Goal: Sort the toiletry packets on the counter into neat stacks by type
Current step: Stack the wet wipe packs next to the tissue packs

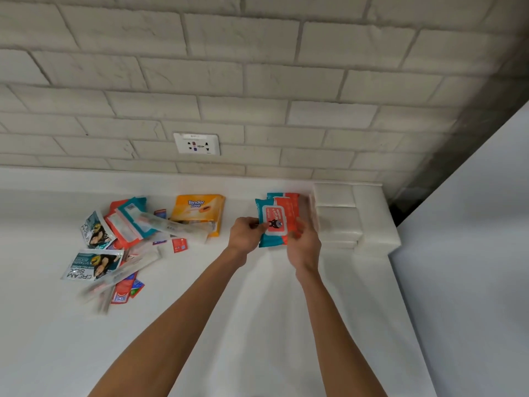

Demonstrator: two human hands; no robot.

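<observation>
Both forearms are spanning the white counter (257, 325) from the near edge toward the far right, and I am watching the two hands meeting on one wipes pack (274, 222). The left hand (245, 235) is pinching the pack's left edge with curled fingers, while the right hand (305, 247) is cupping its right and near edge, fingers bent round it. Blur is softening the fingertips, so I am not judging how firm either hold is. The pack is lying with its long axis running near to far, barely tilted, and it is overlapping a second wipes pack (287, 197) that is peeking out just beyond it, to the far right. I cannot tell whether the held pack is resting on that one or hanging just above it. Just right of both, white blocks (352, 216) are sitting by the wall. What I am weighing is the offset: the two packs are sharing a direction but not an outline, so I am judging that squaring the top one calls for a small nudge far and right. The unsorted pile (123, 239) is lying well to the left of the hands, past an orange pack (200, 210), and a similar teal-and-coral pack (128, 222) is showing in it. The left hand is sitting nearer to that pile, so I am expecting it to suit the next fetch better.
</observation>
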